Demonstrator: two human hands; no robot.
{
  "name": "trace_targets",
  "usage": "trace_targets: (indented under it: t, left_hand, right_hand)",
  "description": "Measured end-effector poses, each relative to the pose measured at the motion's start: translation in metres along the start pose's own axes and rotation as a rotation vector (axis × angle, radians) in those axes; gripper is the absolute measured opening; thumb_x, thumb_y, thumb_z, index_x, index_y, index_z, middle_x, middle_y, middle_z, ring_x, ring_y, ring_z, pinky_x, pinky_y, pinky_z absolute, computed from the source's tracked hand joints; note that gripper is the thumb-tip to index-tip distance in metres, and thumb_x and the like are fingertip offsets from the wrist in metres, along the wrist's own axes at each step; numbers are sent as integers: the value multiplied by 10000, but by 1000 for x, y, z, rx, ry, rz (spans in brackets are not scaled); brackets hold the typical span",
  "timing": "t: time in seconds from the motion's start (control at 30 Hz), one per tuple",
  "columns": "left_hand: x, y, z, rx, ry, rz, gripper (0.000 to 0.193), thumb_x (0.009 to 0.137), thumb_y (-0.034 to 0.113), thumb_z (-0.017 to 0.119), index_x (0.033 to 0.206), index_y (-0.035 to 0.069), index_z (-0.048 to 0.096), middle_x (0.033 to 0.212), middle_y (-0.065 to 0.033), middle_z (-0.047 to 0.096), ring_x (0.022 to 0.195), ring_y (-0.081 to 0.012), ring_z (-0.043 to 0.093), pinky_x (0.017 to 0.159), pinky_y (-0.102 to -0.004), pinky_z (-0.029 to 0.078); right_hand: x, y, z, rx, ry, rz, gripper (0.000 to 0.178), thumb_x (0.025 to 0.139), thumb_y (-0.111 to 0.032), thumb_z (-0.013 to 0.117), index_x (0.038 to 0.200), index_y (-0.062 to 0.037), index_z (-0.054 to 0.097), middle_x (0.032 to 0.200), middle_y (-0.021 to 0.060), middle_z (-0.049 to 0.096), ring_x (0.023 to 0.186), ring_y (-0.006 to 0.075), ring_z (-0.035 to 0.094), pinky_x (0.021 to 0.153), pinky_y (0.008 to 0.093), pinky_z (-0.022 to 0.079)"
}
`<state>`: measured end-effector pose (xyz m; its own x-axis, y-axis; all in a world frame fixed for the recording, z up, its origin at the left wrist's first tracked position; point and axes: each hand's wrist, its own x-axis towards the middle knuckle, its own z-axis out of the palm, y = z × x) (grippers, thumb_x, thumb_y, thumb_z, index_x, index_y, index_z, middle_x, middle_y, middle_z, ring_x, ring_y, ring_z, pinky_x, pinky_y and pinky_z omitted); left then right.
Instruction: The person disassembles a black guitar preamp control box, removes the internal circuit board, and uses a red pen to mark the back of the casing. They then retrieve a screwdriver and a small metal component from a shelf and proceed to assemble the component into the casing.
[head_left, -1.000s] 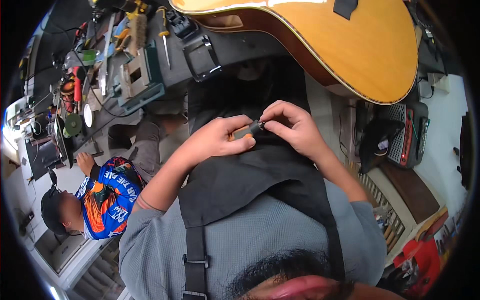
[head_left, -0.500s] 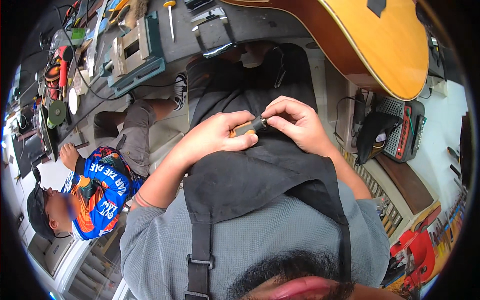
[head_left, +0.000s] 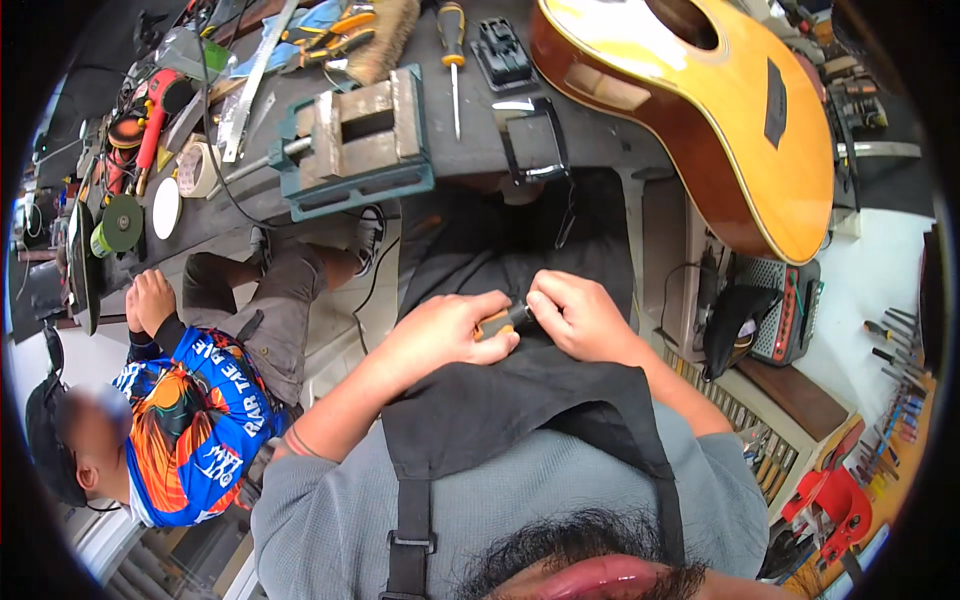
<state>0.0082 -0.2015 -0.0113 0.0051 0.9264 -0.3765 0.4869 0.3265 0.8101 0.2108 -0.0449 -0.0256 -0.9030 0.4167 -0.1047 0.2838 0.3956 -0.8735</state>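
Over my lap, my left hand (head_left: 447, 328) is closed around a short orange-and-dark-grey hand tool (head_left: 497, 324), thumb and fingers on opposite sides of it. My right hand (head_left: 582, 317) is closed at the tool's dark end, fingers curled in and thumb pressed against them. A bit of shiny metal shows at that end, but the right fingers cover most of it, so the tool's exact kind cannot be made out. Beneath both hands lies my black apron (head_left: 480, 420).
Ahead stands a dark workbench (head_left: 620, 145) with a vise (head_left: 355, 140), a screwdriver (head_left: 453, 60), a masking tape roll (head_left: 198, 168) and an acoustic guitar (head_left: 740, 110). A person in a blue-orange shirt (head_left: 205, 400) sits at left. A red-fronted amplifier (head_left: 785, 325) stands at right.
The view has shifted, so more of the bench and guitar shows. My right fingers have curled in further around the tool's end, hiding its metal tip. The person at left has brought both hands together.
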Motion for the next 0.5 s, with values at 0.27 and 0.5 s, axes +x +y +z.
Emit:
trace_targets:
  t: [0.27,0.5]
  left_hand:
    - [-11,-25,-24,-43,-25,-93,433,970,499,791,1119,103,697,884,-175,766,854,-427,774,743,-500,591]
    - [-11,-32,-39,-4,-33,-111,452,984,527,779,1132,108,692,869,-173,753,848,-436,766,749,-520,585]
  right_hand:
    - [39,-21,-6,-36,-208,-149,162,1028,-158,731,1136,-60,661,1073,121,738,1009,346,729,925,484,555]
    - [67,-10,-8,-69,-301,-308,186,993,-126,755,1125,-62,642,1029,123,726,1000,368,717,934,487,556]
